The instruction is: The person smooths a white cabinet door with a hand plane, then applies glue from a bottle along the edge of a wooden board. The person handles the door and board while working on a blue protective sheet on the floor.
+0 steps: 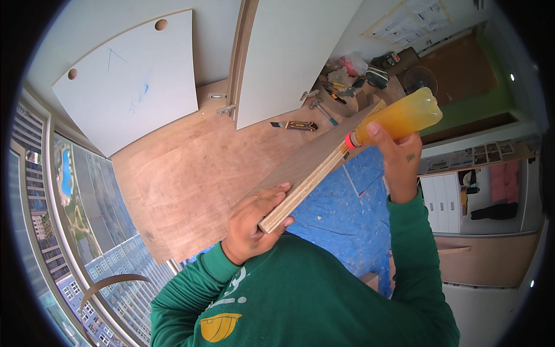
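Note:
My left hand [251,222] is closed around the near end of a plywood board [309,184], fingers over its brown face and thumb under its edge. The layered edge of the board faces up and slants away to the right. In my right hand [399,159] is a clear plastic bottle [404,115] of yellow-orange liquid, tipped so its red cap [350,140] points down at the board's edge. The cap appears to meet the edge near the far end; whether liquid is coming out I cannot tell.
Beyond the board spreads a wooden worktop [179,179] with a utility knife [295,125] and a hammer [324,113]. Two white panels [139,81] stand at its back. Blue sheeting [347,214] covers the floor. A window [87,208] is at left, a fan [420,79] at far right.

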A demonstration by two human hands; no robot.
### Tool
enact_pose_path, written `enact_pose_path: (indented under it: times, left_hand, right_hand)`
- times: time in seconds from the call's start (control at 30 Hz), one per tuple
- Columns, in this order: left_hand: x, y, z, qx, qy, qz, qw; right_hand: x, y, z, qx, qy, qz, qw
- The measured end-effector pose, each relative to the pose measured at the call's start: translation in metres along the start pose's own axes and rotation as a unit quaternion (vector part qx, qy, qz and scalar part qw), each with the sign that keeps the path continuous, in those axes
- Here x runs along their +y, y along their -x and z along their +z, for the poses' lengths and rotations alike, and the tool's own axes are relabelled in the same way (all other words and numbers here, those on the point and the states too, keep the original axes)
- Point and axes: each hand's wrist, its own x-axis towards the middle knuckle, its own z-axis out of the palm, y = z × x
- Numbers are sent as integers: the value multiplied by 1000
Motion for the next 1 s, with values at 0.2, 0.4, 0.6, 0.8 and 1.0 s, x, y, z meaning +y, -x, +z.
enact_pose_path:
  times: [0.2,0.4,0.6,0.8,1.0]
  left_hand:
    - [-1,0,-2,1,7,-13,1000]
    - [-1,-2,-4,1,1,-10,1000]
    - [-2,-3,-4,-5,-1,-5,1000]
    - [-3,-2,-3,0,7,-2,1000]
    - [-3,-1,-3,-4,4,-10,1000]
  right_hand:
    - [-3,-4,10,-20,7,-20,1000]
    - [-1,-9,11,-15,21,-18,999]
    - [-2,-7,17,-10,24,-10,1000]
    - [-4,-8,15,-35,38,-31,998]
    - [-4,-3,13,-16,31,-25,999]
